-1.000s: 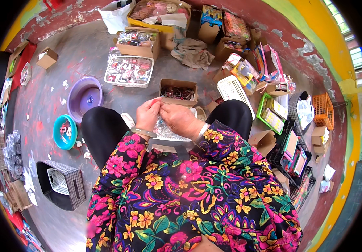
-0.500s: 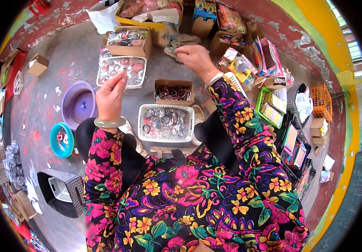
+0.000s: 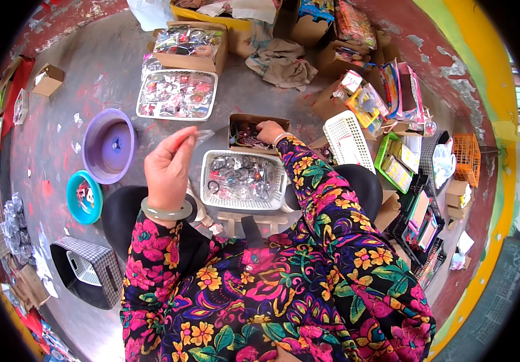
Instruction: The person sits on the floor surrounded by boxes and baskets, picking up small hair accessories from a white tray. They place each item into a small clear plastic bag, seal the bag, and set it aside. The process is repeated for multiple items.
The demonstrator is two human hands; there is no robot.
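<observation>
My left hand (image 3: 168, 163) pinching a clear bag (image 3: 202, 135), my right hand (image 3: 270, 131) in the box (image 3: 254, 131) beyond the basket (image 3: 243, 180), its grip unclear

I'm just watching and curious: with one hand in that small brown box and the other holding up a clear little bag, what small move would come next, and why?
Probably the right hand lifts one small piece out of the cardboard box toward the clear bag, since the left hand holds that bag raised above the white basket.
</observation>
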